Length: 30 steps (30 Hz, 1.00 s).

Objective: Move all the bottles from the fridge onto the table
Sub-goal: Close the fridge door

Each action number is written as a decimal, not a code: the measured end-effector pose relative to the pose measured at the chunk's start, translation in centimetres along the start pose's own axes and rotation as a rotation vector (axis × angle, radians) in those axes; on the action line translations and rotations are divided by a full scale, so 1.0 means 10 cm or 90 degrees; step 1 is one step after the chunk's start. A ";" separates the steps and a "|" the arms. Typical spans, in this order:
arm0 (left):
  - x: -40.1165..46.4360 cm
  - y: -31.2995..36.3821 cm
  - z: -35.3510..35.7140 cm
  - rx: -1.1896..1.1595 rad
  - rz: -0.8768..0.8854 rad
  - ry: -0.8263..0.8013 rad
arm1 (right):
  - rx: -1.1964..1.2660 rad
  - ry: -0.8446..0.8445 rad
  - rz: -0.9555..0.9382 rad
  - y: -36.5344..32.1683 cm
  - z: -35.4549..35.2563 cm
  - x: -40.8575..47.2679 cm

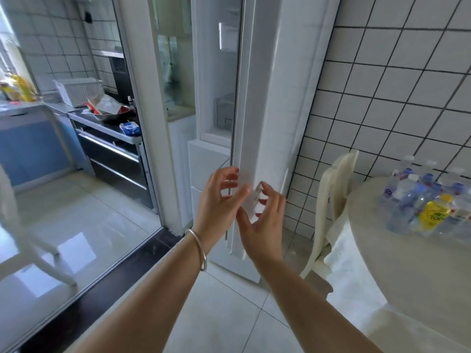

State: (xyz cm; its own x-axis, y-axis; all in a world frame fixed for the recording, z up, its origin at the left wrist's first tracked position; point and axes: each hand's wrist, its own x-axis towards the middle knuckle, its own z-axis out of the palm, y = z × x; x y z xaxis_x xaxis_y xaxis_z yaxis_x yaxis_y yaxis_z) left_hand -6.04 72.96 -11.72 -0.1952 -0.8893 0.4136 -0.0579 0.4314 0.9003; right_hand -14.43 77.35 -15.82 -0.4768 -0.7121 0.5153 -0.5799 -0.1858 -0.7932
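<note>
Both hands reaching to edge of white fridge door (pixel 257 138), centre of scene. Left hand (pixel 219 200) spreading fingers, curling against door edge. Right hand (pixel 263 220) spreading too, fingertips at edge. Bottles (pixel 428 202) clustering on round table (pixel 407 263), far right.

The fridge door (pixel 265 123) stands edge-on — a narrow gap left of it; bottles (pixel 428 200) crowd the table's (pixel 407 263) far edge.

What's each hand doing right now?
Left hand: open, fingers spread at the fridge door edge, holding nothing.
Right hand: open, fingers curled beside the same edge, holding nothing.
</note>
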 end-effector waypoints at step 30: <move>3.60 -1.94 -1.71 -0.093 -0.079 0.103 | -0.361 0.098 -0.257 0.43 2.88 2.79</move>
State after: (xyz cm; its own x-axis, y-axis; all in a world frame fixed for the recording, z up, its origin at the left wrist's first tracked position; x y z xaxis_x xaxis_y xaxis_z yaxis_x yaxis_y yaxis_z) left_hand 4.82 30.00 -11.92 -0.0352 -0.9517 0.3049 0.0736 0.3018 0.9505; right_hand -11.20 37.20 -14.21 -0.2161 -0.5511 0.8060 -0.9652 -0.0038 -0.2613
